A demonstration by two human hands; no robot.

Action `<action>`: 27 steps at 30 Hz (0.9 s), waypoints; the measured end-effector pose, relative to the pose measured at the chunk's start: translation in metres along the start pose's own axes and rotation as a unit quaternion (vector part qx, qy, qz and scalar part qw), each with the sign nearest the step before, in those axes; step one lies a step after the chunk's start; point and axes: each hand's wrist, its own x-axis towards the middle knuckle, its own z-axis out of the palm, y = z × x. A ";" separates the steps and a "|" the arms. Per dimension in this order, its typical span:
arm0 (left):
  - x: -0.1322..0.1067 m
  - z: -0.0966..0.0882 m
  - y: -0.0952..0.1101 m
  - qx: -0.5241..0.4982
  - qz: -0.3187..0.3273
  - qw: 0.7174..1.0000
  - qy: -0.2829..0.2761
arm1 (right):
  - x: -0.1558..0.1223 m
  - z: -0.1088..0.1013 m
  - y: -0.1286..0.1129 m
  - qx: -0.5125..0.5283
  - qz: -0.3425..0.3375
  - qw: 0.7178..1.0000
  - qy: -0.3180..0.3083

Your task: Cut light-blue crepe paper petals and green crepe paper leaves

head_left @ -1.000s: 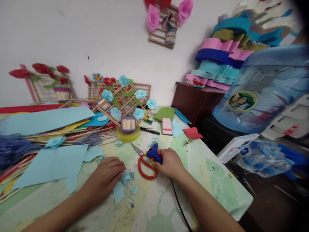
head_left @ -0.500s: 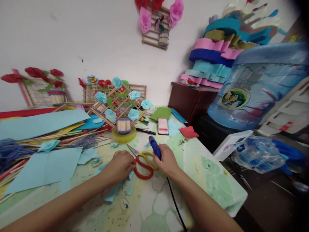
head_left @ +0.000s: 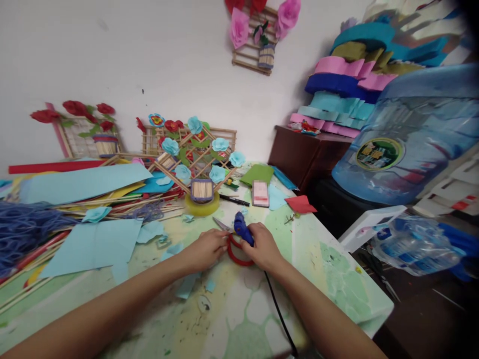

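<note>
My right hand (head_left: 265, 248) is wrapped round a blue glue gun (head_left: 242, 228), its tip pointing away from me. A black cord trails from it towards the table's near side. Left of it, my left hand (head_left: 206, 252) has its fingers pinched together close to the scissors; what they hold, if anything, is too small or hidden to make out. Between and beneath both hands lie the scissors (head_left: 235, 249), with a red handle loop showing and the blades pointing to the far left. The glue gun and right hand cover part of the scissors.
Beyond the hands, a stick lattice with light blue paper flowers (head_left: 202, 192) stands by a yellow tape roll (head_left: 192, 208). A black pen (head_left: 234, 200) and a phone (head_left: 261, 193) lie behind. Blue paper (head_left: 90, 249), sticks and purple yarn (head_left: 26, 232) cover the left. A water bottle (head_left: 396, 144) stands right.
My two hands have come closer together, and the glue gun now hides the scissors' yellow handle. The whole view has shifted slightly as my head turned left.
</note>
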 end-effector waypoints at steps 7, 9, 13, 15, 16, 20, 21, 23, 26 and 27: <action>0.000 0.009 0.009 0.025 -0.007 1.000 -0.002 | 0.001 0.001 0.005 -0.065 0.015 0.998 0.009; -0.002 0.008 0.003 0.026 -0.015 1.000 -0.004 | 0.002 0.001 0.007 -0.084 0.016 0.996 0.006; -0.022 -0.007 -0.023 0.000 -0.076 0.996 0.056 | 0.003 0.004 0.011 -0.108 0.017 0.994 -0.022; -0.039 -0.018 -0.036 -0.005 -0.105 0.990 0.096 | 0.003 0.007 0.013 -0.114 0.018 0.993 -0.039; -0.049 -0.023 -0.041 -0.008 -0.112 0.988 0.108 | 0.003 0.007 0.013 -0.116 0.018 0.992 -0.045; -0.082 -0.033 -0.048 -0.032 -0.146 0.979 0.136 | 0.004 0.003 0.014 -0.128 0.022 0.990 -0.056; -0.088 -0.032 -0.047 -0.042 -0.151 0.978 0.135 | 0.005 0.001 0.013 -0.136 0.025 0.989 -0.043; -0.096 -0.028 -0.042 -0.057 -0.153 0.978 0.131 | 0.005 -0.005 0.008 -0.152 0.024 0.988 0.002; -0.102 -0.020 -0.034 -0.063 -0.136 0.980 0.128 | 0.005 -0.011 -0.013 -0.141 -0.022 0.989 0.026; -0.103 -0.018 -0.031 -0.058 -0.128 0.982 0.124 | 0.004 -0.011 -0.023 -0.128 -0.050 0.990 0.009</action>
